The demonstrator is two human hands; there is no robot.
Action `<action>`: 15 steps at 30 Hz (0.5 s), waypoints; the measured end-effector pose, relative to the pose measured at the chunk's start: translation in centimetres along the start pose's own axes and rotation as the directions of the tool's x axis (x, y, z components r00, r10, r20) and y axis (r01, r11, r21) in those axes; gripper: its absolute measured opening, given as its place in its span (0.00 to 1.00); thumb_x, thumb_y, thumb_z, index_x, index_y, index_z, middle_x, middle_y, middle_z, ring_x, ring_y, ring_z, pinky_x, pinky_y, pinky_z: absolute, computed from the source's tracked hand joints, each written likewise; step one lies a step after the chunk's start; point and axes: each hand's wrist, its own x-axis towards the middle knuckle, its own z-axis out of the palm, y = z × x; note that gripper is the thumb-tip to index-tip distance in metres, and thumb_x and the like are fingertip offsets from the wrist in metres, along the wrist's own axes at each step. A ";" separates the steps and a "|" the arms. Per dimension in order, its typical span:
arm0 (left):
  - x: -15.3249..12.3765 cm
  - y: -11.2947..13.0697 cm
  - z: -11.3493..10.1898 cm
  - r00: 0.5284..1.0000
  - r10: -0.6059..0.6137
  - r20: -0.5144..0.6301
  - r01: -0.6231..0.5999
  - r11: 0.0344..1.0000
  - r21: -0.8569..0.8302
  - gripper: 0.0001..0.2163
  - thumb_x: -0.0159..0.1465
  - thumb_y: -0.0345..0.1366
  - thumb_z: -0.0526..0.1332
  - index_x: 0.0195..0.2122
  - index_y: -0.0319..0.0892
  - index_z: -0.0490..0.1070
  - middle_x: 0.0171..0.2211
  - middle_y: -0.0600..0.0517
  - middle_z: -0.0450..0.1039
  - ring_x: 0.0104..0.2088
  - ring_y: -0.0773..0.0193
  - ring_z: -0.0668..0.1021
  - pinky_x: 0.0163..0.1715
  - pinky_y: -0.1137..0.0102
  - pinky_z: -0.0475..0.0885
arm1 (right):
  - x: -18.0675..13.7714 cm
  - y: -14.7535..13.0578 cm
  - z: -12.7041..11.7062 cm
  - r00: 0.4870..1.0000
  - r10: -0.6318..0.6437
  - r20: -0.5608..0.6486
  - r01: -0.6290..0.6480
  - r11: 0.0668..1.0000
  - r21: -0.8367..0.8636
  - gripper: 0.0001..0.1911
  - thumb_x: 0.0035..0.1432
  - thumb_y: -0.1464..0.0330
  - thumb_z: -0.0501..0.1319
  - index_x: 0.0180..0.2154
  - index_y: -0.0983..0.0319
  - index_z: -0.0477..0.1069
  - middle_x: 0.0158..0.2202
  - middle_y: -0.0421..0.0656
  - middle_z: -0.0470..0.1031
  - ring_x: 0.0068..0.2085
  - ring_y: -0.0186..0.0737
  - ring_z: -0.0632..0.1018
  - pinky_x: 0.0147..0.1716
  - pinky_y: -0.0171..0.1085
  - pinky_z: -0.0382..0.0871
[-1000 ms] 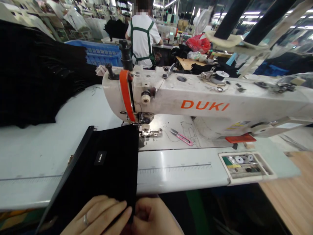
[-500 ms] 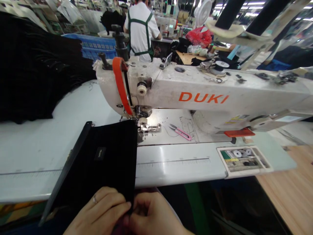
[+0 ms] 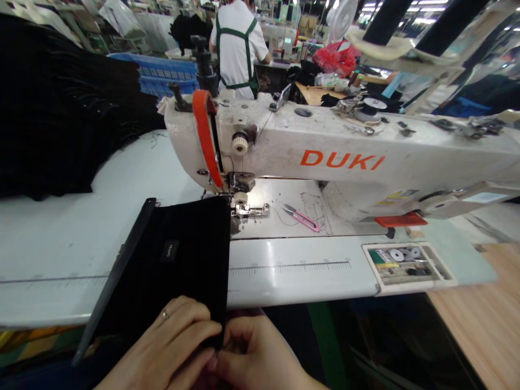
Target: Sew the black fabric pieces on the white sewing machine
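Observation:
A black fabric piece (image 3: pixel 190 260) with a small label (image 3: pixel 169 251) and a stiff dark strip along its left side lies across the sewing machine table. Its far right corner reaches the presser foot (image 3: pixel 241 205). My left hand (image 3: pixel 182 330), with a ring on one finger, is closed on the near right edge of the fabric. Pinched at that same edge, beside the left fingertips, is my right hand (image 3: pixel 252 346). The fingertips of both hands meet and partly hide the corner between them.
The sewing machine (image 3: pixel 317 146) spans the table. Pink thread snips (image 3: pixel 303 218) lie on its bed. A bobbin tray (image 3: pixel 406 265) is set in at the right. Black fabric pieces (image 3: pixel 52 114) are piled at the left. A blue crate (image 3: pixel 170 73) and a person (image 3: pixel 238 46) are behind.
The view has shifted slightly, so the machine sits a little further right. Both hands keep their hold at the fabric's near edge, with small finger movement.

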 end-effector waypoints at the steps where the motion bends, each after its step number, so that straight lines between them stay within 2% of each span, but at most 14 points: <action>1: -0.2 -0.1 0.2 1.000 0.015 0.001 -0.015 1.000 0.015 0.11 0.72 0.29 0.56 0.51 0.43 0.74 0.45 0.50 0.77 0.48 0.62 0.77 0.52 0.72 0.72 | 0.0 -0.1 0.0 1.000 -0.010 -0.003 0.010 1.000 0.001 0.27 0.45 0.49 0.76 0.25 0.61 0.67 0.24 0.37 0.72 0.25 0.30 0.69 0.25 0.32 0.60; 5: -0.7 0.0 1.5 0.988 0.145 -0.057 -0.136 0.981 0.140 0.17 0.72 0.24 0.49 0.46 0.45 0.77 0.44 0.52 0.78 0.47 0.61 0.77 0.59 0.66 0.68 | -0.1 -0.2 0.1 1.000 -0.016 -0.010 0.016 1.000 0.015 0.26 0.46 0.49 0.75 0.24 0.60 0.68 0.22 0.35 0.69 0.23 0.29 0.67 0.23 0.31 0.57; 7: -0.8 0.2 1.8 0.981 0.178 -0.073 -0.162 0.970 0.181 0.16 0.72 0.25 0.50 0.45 0.46 0.77 0.43 0.52 0.78 0.45 0.61 0.77 0.59 0.64 0.69 | -0.1 -0.1 0.0 1.000 -0.009 -0.018 0.009 1.000 0.003 0.25 0.46 0.50 0.76 0.24 0.60 0.68 0.20 0.33 0.67 0.23 0.29 0.65 0.23 0.32 0.56; 11: -1.4 0.2 1.7 0.974 0.204 -0.101 -0.172 0.950 0.262 0.09 0.73 0.30 0.56 0.46 0.45 0.76 0.42 0.51 0.77 0.46 0.59 0.78 0.59 0.61 0.72 | -0.2 -0.2 0.0 1.000 -0.005 -0.030 0.004 1.000 -0.024 0.25 0.46 0.51 0.76 0.23 0.60 0.68 0.20 0.33 0.67 0.22 0.29 0.65 0.23 0.32 0.54; 15: -2.9 0.0 1.7 0.988 0.149 -0.051 -0.126 0.943 0.309 0.11 0.72 0.28 0.54 0.46 0.43 0.77 0.43 0.51 0.78 0.49 0.59 0.78 0.61 0.60 0.70 | -0.3 -0.8 0.0 0.999 0.037 -0.016 -0.037 0.999 -0.006 0.26 0.43 0.49 0.76 0.24 0.60 0.68 0.21 0.35 0.71 0.21 0.29 0.66 0.22 0.32 0.55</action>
